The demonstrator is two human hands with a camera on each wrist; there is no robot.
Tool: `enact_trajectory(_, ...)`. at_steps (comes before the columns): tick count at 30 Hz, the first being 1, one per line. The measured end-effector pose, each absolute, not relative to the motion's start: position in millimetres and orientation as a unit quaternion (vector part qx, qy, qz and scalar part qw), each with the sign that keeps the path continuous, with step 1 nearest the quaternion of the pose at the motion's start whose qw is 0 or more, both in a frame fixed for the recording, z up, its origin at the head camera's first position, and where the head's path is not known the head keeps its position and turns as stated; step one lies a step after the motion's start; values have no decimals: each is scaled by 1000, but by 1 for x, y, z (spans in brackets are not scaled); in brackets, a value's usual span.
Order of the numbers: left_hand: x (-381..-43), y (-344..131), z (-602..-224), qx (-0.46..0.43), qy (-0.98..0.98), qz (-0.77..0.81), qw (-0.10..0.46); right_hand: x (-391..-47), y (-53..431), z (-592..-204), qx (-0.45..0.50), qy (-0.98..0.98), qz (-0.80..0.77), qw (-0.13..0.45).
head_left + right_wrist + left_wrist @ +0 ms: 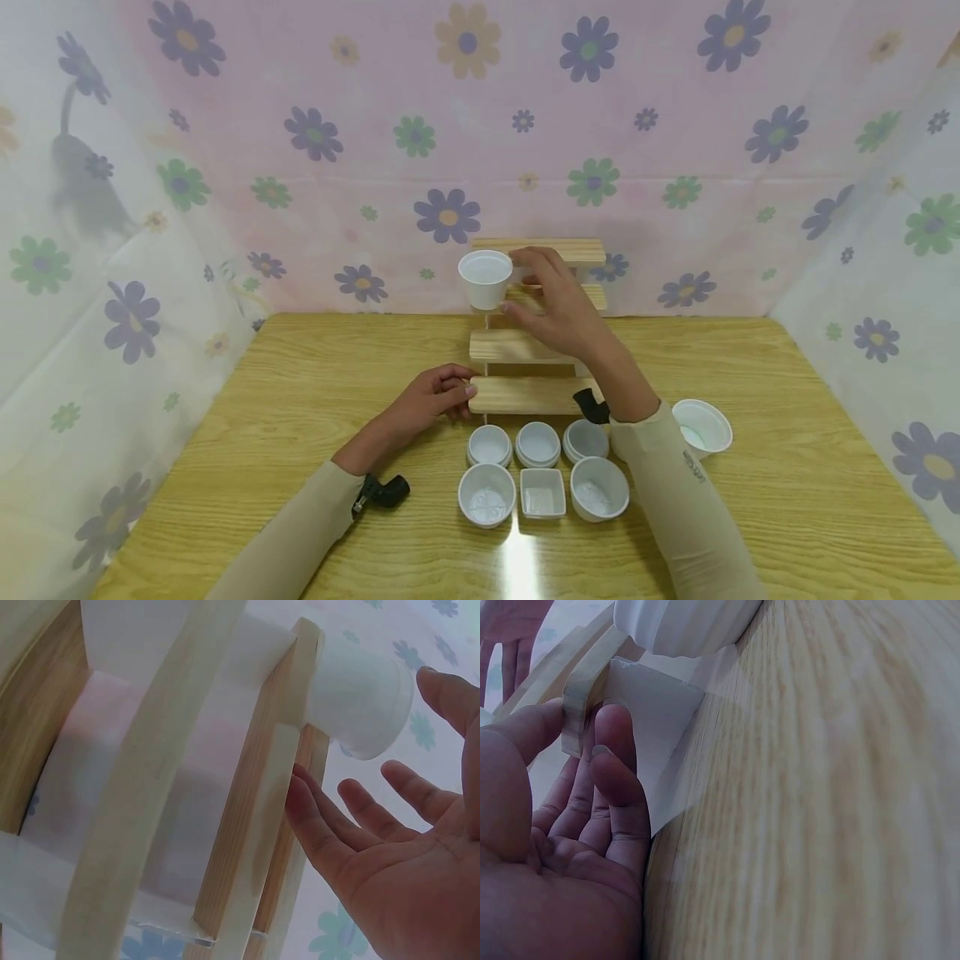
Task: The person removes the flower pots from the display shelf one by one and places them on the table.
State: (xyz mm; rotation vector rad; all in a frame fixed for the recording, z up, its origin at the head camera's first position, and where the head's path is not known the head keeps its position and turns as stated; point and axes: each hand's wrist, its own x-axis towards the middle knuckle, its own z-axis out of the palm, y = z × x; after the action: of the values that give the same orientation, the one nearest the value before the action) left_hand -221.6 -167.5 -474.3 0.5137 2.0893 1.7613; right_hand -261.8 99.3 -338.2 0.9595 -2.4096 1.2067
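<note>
A tiered wooden display stand [536, 395] with several plank shelves stands toward the back of the table. My left hand [423, 400] pinches the left end of its lowest plank [576, 694] between thumb and fingers. Higher up, a white plastic cup [485, 283] sits upright at the left end of the third plank from the bottom. My right hand [558, 308] is beside the cup's right side, fingers spread and loosely bent. In the right wrist view the fingers are around the cup [356, 694] without gripping it; one fingertip lies by a plank edge.
In front of the stand are several white containers: small round bowls [537, 444], a square dish [543, 493] and two wider cups [487, 496]. A larger white bowl [702, 427] stands right of my right forearm. Flowered cloth [360, 167] hangs behind and at both sides.
</note>
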Motion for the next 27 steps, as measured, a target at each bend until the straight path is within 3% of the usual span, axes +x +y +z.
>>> enact_trajectory(27, -223, -168, -478, 178, 744, 620, 178, -284, 74, -332, 305, -855, 412, 81)
